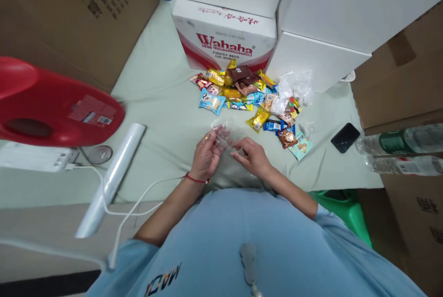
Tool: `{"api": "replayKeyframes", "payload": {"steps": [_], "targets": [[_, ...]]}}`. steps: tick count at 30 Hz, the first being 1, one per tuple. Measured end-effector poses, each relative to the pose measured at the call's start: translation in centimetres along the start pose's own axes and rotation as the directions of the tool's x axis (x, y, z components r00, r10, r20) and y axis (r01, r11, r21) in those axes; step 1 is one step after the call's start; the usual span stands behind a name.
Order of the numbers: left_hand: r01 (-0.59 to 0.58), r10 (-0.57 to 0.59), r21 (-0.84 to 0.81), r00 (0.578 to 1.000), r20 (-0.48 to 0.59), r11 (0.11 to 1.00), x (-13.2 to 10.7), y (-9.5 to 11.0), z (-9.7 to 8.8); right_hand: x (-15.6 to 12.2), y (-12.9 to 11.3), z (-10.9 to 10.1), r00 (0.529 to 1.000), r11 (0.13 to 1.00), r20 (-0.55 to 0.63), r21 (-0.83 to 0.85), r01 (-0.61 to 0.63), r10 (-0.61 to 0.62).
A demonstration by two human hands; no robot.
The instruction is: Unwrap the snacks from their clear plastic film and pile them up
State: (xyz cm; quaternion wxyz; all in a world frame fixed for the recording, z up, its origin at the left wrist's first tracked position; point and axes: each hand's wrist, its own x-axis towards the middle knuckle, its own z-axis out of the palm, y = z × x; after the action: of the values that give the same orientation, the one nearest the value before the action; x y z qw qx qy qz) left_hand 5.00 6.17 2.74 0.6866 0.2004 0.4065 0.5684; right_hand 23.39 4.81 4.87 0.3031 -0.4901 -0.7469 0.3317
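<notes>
The left hand (206,153) is pinching clear plastic film (222,141), its crease slanting rightward to the right hand (254,156), whose hold cannot be told. Wrapped snacks (231,94) are lying beyond both.

Pale green tabletop (162,103) — cardboard boxes (69,15) at both sides, green stool (348,209) below.

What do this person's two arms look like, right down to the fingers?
The left arm has a short light-blue sleeve, a thin red wristband and a gold-coloured ring. The right arm has a matching sleeve; no band or ring shows there.
</notes>
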Motion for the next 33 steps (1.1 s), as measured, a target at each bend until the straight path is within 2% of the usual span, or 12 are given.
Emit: {"api": "replayKeyframes", "payload": {"steps": [2,4,6,8,11,13,16,21,24,29,31,33], "targets": [[-0.059,0.06,0.063,0.998,-0.019,0.996,-0.5,-0.2,-0.1,1.0,0.6,1.8,0.998,0.998,0.016,0.036,-0.059,0.058],[-0.133,0.155,0.177,0.981,-0.117,0.975,-1.0,-0.6,-0.6,1.4,1.0,2.8,0.989,0.979,-0.016,0.144,-0.145,0.149],[-0.129,0.205,0.302,0.95,-0.235,0.944,-1.6,-1.2,-1.1,1.6,1.1,3.1,0.967,0.925,-0.024,0.296,-0.237,0.255],[-0.035,0.146,0.376,0.952,-0.271,0.926,-2.1,-1.7,-1.3,1.5,0.9,3.0,0.939,0.846,0.009,0.432,-0.314,0.344],[0.055,0.019,0.419,0.985,-0.171,0.906,-2.4,-1.9,-0.9,1.5,0.5,2.8,0.913,0.736,0.094,0.561,-0.378,0.397],[0.054,-0.003,0.356,0.99,-0.141,0.933,-2.3,-1.5,-0.5,1.4,0.2,2.4,0.901,0.668,0.135,0.628,-0.399,0.412],[0.1,-0.082,0.118,0.986,-0.148,0.988,-1.8,-0.7,-0.1,1.3,0.2,0.8,0.881,0.533,0.132,0.753,-0.387,0.454],[0.14,-0.15,-0.077,0.976,-0.159,0.987,-1.1,-0.1,0.0,0.6,0.3,-2.2,0.831,0.298,0.187,0.874,-0.384,0.524],[0.096,-0.112,-0.074,0.96,-0.258,0.993,-0.9,-0.5,0.4,0.0,0.2,-2.9,0.818,0.211,0.223,0.9,-0.382,0.53],[-0.047,0.075,0.075,0.896,-0.438,0.996,0.2,-0.7,0.5,-0.5,0.5,-3.3,0.798,0.081,0.269,0.927,-0.367,0.54],[-0.083,0.122,0.104,0.878,-0.463,0.991,0.7,-0.5,0.2,-0.6,1.0,-3.5,0.794,0.043,0.275,0.935,-0.353,0.543],[-0.11,0.152,0.12,0.883,-0.445,0.987,0.9,-0.1,-0.1,-0.7,1.7,-3.8,0.782,0.052,0.262,0.935,-0.35,0.565]]}}
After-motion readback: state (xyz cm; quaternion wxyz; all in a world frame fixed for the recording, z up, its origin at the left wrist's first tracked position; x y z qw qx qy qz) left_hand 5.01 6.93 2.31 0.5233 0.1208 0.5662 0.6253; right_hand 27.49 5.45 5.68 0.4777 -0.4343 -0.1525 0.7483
